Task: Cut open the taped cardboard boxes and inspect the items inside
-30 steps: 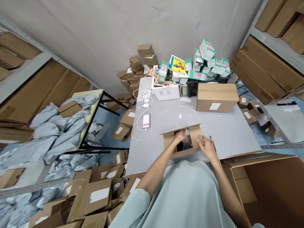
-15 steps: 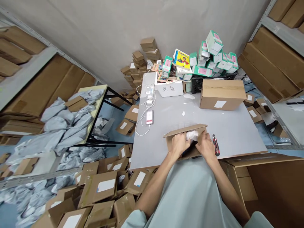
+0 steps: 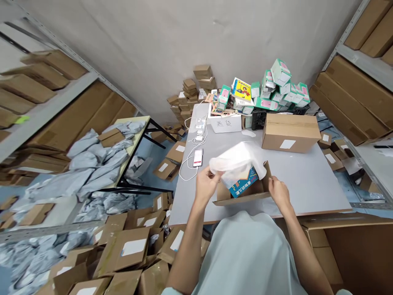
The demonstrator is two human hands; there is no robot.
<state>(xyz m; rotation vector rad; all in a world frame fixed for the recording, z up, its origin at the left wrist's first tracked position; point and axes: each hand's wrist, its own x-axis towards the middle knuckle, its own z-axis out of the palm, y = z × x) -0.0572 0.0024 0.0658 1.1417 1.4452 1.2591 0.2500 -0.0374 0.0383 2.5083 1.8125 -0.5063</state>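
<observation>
A small open cardboard box point(image 3: 245, 199) lies at the near edge of the grey table point(image 3: 307, 180). My left hand point(image 3: 207, 184) pinches the left edge of a thin white wrapping sheet point(image 3: 238, 157), holding it raised over the box. Under the sheet a blue printed item point(image 3: 245, 183), with a book-like cover and Chinese lettering, shows tilted inside the box. My right hand point(image 3: 279, 192) is closed on the box's right side wall, its fingertips partly hidden.
A closed carton point(image 3: 291, 133) stands at the table's right. Behind are a white bin point(image 3: 225, 123) and stacked green-and-white boxes point(image 3: 282, 88). A phone point(image 3: 198, 157) with a white cable lies left. Opened cartons point(image 3: 133, 246) crowd the floor; a large open carton point(image 3: 362, 250) is near right.
The white sheet, earlier bunched inside the box, is now pulled up and spread out by my left hand, exposing the blue item. My right hand has shifted to the box's right side.
</observation>
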